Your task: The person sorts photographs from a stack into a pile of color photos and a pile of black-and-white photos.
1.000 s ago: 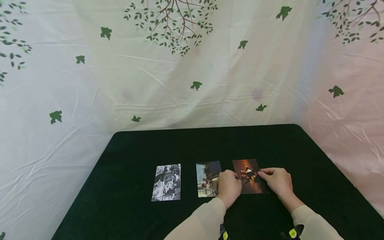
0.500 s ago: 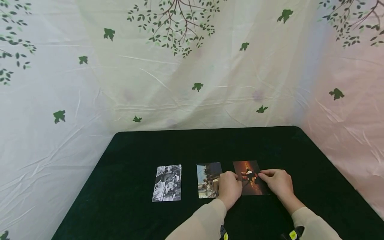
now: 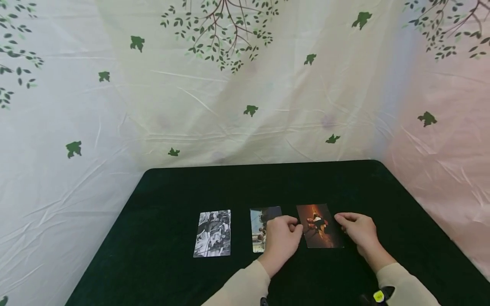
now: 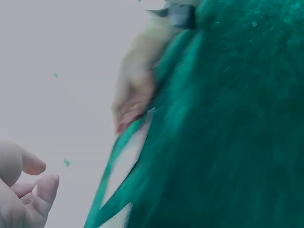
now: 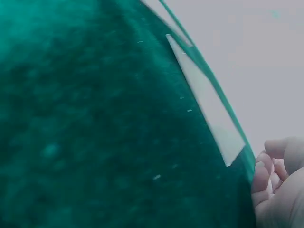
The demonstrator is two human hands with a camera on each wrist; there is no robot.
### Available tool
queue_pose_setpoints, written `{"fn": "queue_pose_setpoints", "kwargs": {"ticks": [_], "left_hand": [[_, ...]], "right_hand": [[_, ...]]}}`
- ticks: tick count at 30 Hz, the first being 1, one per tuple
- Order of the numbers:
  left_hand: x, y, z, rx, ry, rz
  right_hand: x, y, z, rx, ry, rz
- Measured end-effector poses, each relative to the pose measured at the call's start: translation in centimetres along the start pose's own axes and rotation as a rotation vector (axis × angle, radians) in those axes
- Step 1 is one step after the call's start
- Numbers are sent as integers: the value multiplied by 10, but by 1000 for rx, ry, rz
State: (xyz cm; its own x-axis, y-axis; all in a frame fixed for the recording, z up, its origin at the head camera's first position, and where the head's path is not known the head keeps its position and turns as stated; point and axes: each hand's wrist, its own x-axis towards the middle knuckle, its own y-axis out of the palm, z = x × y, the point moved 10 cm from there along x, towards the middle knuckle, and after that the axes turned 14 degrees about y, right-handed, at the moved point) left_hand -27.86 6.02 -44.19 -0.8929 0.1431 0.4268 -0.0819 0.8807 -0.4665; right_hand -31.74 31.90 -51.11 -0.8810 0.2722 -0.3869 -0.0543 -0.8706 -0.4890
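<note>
Three photos lay near the table's (image 3: 383,199) front edge. Both hands, left hand (image 3: 281,238) and right hand (image 3: 357,231), hung loosely curled, holding nothing, beside the orange photo (image 3: 319,225); thin, light and probably bendable, it seemed best pinched at an edge.

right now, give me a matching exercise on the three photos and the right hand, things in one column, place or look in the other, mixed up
Things:
1. black-and-white photo
2. middle photo
3. orange photo
4. right hand

Places or looks:
A. partly hidden under the left hand
B. at the right edge of the orange photo
C. lies alone at the left end of the row, no hand near it
D. warm fire-like colours, lying between the two hands

Pairs: 1-C, 2-A, 3-D, 4-B
</note>
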Motion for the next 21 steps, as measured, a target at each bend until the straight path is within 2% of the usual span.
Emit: {"fn": "queue_pose_setpoints", "kwargs": {"ticks": [2, 6, 8, 10, 12, 15, 18, 21], "left_hand": [[-2, -28, 3, -2, 10, -35], [-4, -82, 25, 82, -17, -143], [-4, -104, 37, 147, -29, -197], [-4, -119, 48, 192, -36, -224], [-3, -129, 59, 217, -50, -224], [-3, -133, 71, 210, -81, -193], [-4, -128, 79, 203, -99, -142], [-4, -119, 82, 213, -88, -72]], "right_hand": [[0, -3, 4, 39, -6, 7], [-9, -2, 22, 57, -59, -5], [-18, 9, 40, 27, -115, -5], [-29, 29, 61, -28, -178, 2], [-41, 55, 80, -92, -243, 12], [-55, 92, 102, -172, -316, 25], [-61, 116, 111, -229, -349, 12], [-61, 127, 109, -282, -351, -23]]}}
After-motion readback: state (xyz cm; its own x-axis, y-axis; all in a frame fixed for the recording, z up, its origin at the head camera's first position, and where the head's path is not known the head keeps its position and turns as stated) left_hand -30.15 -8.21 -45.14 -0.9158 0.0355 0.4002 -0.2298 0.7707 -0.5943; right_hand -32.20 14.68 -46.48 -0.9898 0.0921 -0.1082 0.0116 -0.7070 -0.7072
